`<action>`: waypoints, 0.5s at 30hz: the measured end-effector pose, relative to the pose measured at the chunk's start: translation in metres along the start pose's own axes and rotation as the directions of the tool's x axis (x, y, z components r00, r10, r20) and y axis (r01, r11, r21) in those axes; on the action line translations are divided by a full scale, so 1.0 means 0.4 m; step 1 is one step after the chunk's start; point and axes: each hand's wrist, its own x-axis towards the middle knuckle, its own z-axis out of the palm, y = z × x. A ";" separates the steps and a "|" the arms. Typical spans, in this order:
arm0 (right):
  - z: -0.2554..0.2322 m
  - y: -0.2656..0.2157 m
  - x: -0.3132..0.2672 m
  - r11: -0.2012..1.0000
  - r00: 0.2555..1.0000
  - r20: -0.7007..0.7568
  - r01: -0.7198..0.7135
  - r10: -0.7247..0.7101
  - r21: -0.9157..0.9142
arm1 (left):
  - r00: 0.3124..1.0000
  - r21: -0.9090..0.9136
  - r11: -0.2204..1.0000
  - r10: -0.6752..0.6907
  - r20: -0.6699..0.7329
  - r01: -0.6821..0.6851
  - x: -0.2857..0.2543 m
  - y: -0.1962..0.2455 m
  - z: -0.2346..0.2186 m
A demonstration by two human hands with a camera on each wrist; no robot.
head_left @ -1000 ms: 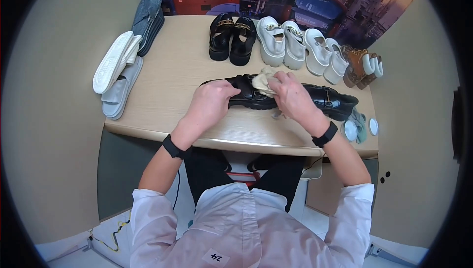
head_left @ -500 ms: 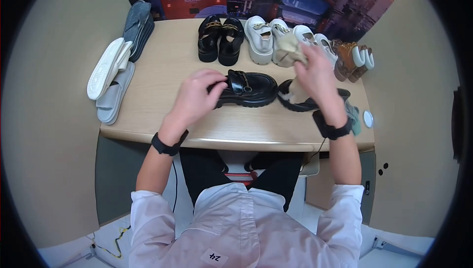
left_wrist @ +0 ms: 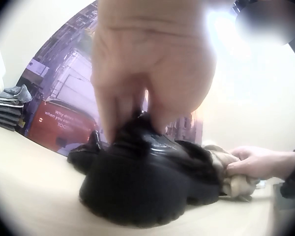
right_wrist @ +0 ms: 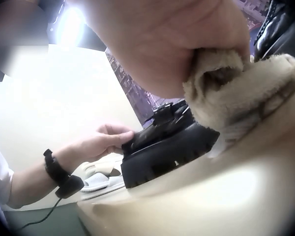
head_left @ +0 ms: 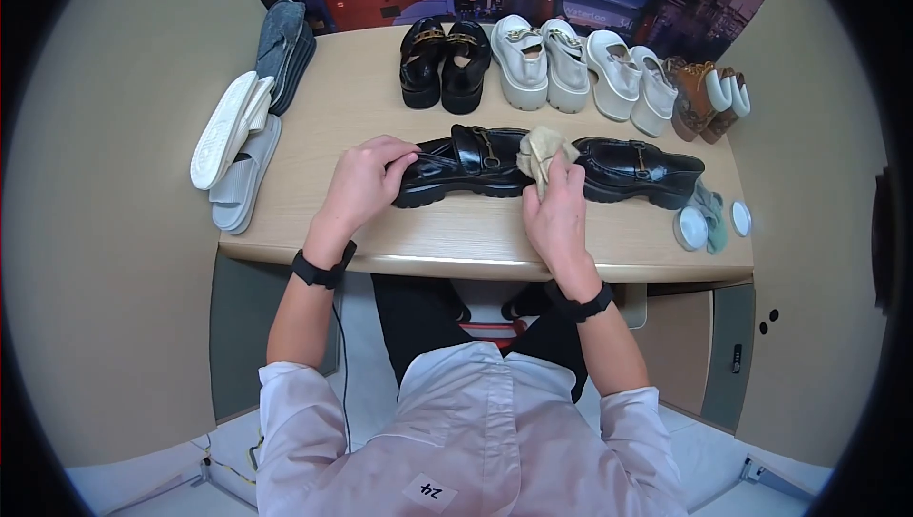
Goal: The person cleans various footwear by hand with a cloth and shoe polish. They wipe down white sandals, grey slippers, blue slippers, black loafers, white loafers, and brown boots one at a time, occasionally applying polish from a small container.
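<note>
A shiny black loafer (head_left: 439,175) with a metal bit across its strap lies on the table, heel to the left. My left hand (head_left: 363,179) pinches the back of its heel between thumb and fingers, seen close up in the left wrist view above the thick sole (left_wrist: 132,196). My right hand (head_left: 557,222) grips a bunched beige cloth (head_left: 544,146) at the loafer's toe. In the right wrist view the fuzzy cloth (right_wrist: 221,105) is folded under the palm. The matching loafer (head_left: 635,173) lies just right of the cloth, heel to the right.
Black shoes (head_left: 442,65), white shoes (head_left: 523,65) and brown boots (head_left: 699,98) line the back. Slippers (head_left: 233,160) are at the left edge. A round tin (head_left: 690,229), a greenish cloth (head_left: 713,217) and a white lid (head_left: 742,218) sit at the right.
The right hand lifted the cloth off the loafer toward the white shoes, then lowered it to the toe. The left hand stays at the heel.
</note>
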 end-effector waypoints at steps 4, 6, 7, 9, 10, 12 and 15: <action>0.024 -0.039 -0.057 0.996 0.999 -0.038 0.021 -0.018 0.087 | 0.996 -0.023 0.999 -0.043 -0.075 0.041 -0.011 0.011 0.018; 0.062 -0.062 -0.096 0.992 0.997 0.066 0.020 -0.028 0.127 | 0.992 0.015 0.999 -0.042 -0.116 0.044 -0.026 0.008 0.028; 0.079 -0.084 -0.112 0.987 0.990 0.134 0.014 -0.036 0.161 | 0.992 -0.003 0.999 -0.044 -0.120 0.044 -0.035 0.012 0.033; 0.100 -0.149 -0.121 0.967 0.981 0.174 0.043 -0.088 0.250 | 0.990 -0.040 0.999 -0.042 -0.132 0.037 -0.045 0.033 0.046; 0.114 -0.168 -0.120 0.960 0.986 0.155 0.014 -0.060 0.278 | 0.990 -0.024 0.999 -0.027 -0.138 0.024 -0.049 0.051 0.052; 0.138 -0.191 -0.115 0.941 0.992 0.127 -0.040 -0.003 0.335 | 0.988 0.005 1.000 -0.005 -0.152 0.006 -0.063 0.079 0.056; 0.105 -0.160 -0.102 0.946 0.991 0.131 -0.039 -0.003 0.320 | 0.986 -0.155 0.974 -0.169 0.006 0.167 -0.064 0.066 0.014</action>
